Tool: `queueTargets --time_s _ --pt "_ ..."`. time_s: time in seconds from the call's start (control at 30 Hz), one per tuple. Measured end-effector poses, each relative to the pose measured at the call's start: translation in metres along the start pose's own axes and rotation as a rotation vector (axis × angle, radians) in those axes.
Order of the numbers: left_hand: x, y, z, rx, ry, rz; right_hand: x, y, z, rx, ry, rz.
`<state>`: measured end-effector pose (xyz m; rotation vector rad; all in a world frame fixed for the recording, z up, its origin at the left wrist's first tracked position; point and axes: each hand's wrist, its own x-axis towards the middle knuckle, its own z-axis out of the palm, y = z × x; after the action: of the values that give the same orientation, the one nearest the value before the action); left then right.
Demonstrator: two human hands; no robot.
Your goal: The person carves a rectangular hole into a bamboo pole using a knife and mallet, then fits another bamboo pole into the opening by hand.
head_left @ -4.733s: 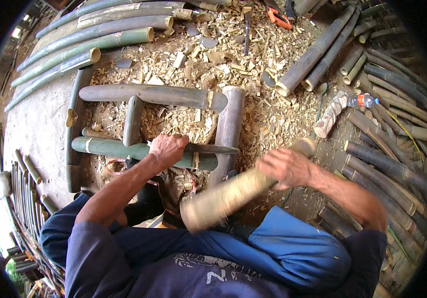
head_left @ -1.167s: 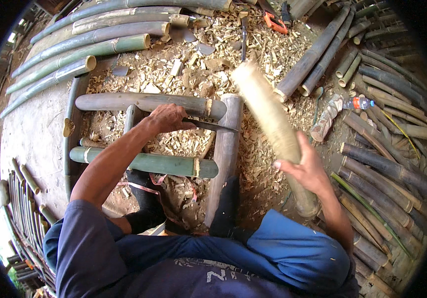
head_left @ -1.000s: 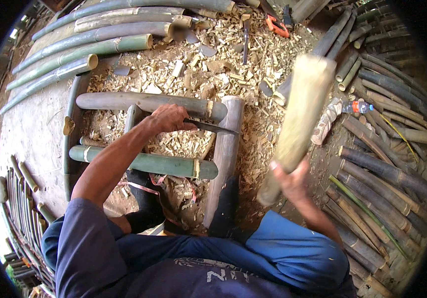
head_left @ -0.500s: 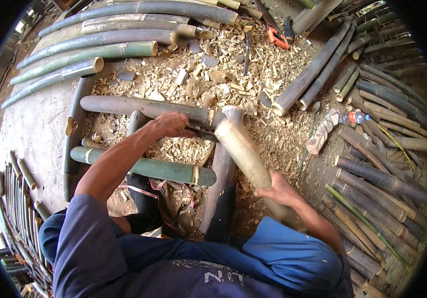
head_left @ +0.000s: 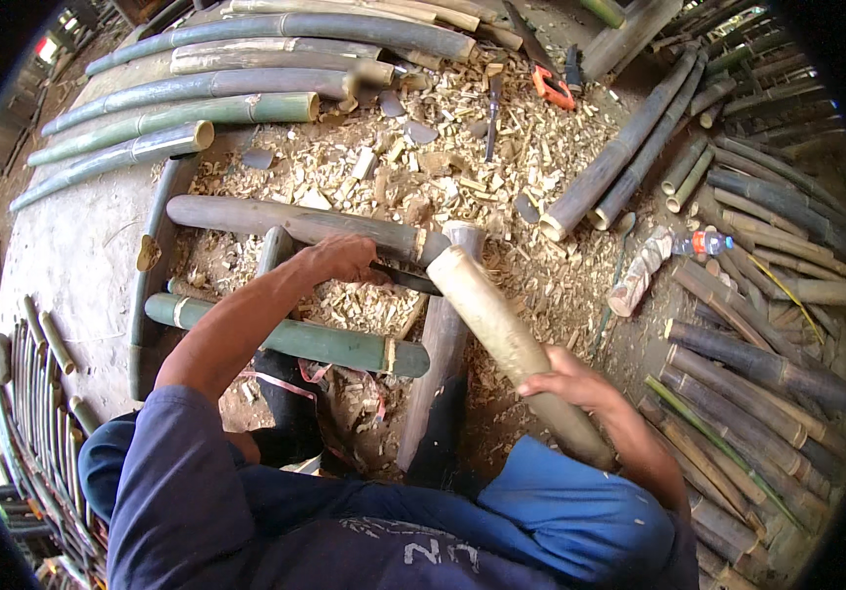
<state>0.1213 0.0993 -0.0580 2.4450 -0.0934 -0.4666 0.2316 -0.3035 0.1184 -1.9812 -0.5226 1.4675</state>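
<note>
My left hand [head_left: 346,260] is closed around a dark, narrow chisel-like tool [head_left: 406,279], beside the far bamboo rail [head_left: 290,218] of a low frame. The tool's kind is not clear, as my fingers hide much of it. My right hand [head_left: 570,380] grips a thick pale club [head_left: 496,324] near its lower end. The club slants up to the left, its far end against or just over the rail's right end and close to the tool's tip. Nearer me runs a green bamboo rail [head_left: 344,347]. Upright posts [head_left: 433,379] stand at the frame's right.
Wood chips [head_left: 462,147] cover the ground ahead. Long bamboo poles [head_left: 177,108] lie at the far left, and two dark poles [head_left: 624,147] at the far right. An orange-handled saw [head_left: 553,88], a plastic bottle [head_left: 700,242] and stacked bamboo [head_left: 737,393] lie around.
The club, blurred before, now shows sharply, with its gripped end swung slightly right and nearer me. My right hand shifted a little right. The left hand barely moved.
</note>
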Motion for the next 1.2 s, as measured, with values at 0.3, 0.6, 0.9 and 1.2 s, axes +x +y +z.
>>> queueTargets --time_s 0.3,0.6,0.9,1.2 --pt "0.000 0.010 0.005 0.144 -0.106 -0.073 -0.005 0.019 0.033 0.016 0.413 -0.275" --pt "0.004 0.012 -0.006 0.042 -0.443 -0.318 -0.019 -0.023 -0.008 0.251 0.118 -0.090" --pt "-0.011 0.100 -0.056 0.557 -0.138 -0.160 -0.037 0.049 -0.006 0.735 0.417 0.081" --pt "-0.066 0.077 0.014 -0.033 0.222 -0.168 -0.039 0.048 0.010 0.666 0.463 0.016"
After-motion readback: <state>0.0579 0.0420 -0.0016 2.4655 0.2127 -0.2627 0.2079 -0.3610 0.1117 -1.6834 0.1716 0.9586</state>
